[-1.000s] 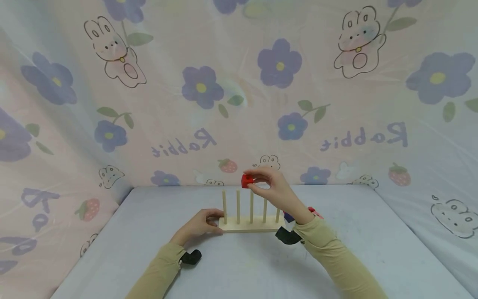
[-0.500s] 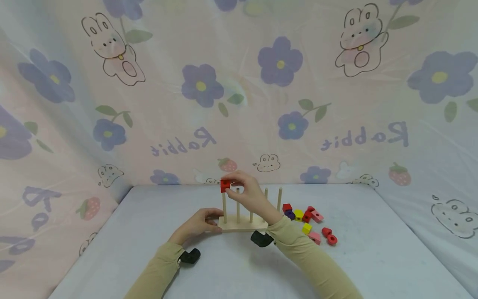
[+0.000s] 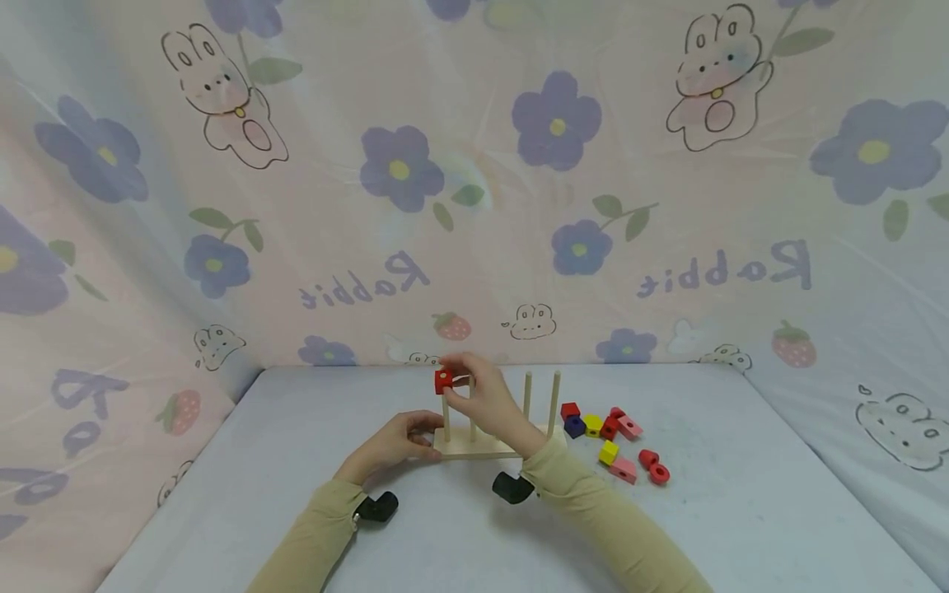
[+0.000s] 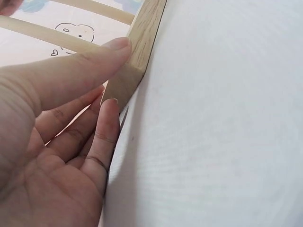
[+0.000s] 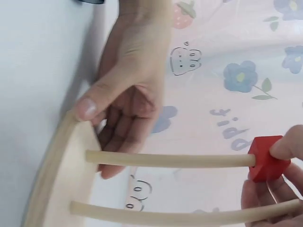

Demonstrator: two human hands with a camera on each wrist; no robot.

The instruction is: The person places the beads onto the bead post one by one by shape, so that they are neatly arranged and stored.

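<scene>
My right hand (image 3: 485,399) pinches a red block (image 3: 443,380) between thumb and fingertips at the top of the leftmost peg (image 3: 446,420). In the right wrist view the peg's tip enters the red block (image 5: 267,158). My left hand (image 3: 396,449) grips the left end of the wooden peg stand (image 3: 482,447). The left wrist view has the thumb of that hand (image 4: 61,127) on top of the stand's base (image 4: 127,85), with the fingers around its end. The stand is upright, and part of its pegs and base is hidden behind my right hand.
Right of the stand lie several loose pieces: a dark purple block (image 3: 574,426), yellow blocks (image 3: 609,453), pink blocks (image 3: 624,470), more red blocks (image 3: 570,410) and a red ring (image 3: 659,474). A patterned curtain (image 3: 474,206) hangs behind the white table (image 3: 741,494).
My right hand has carried the red block leftward to the leftmost peg, then lowered it slightly onto the tip. The loose blocks have come into view. My left hand has stayed on the stand.
</scene>
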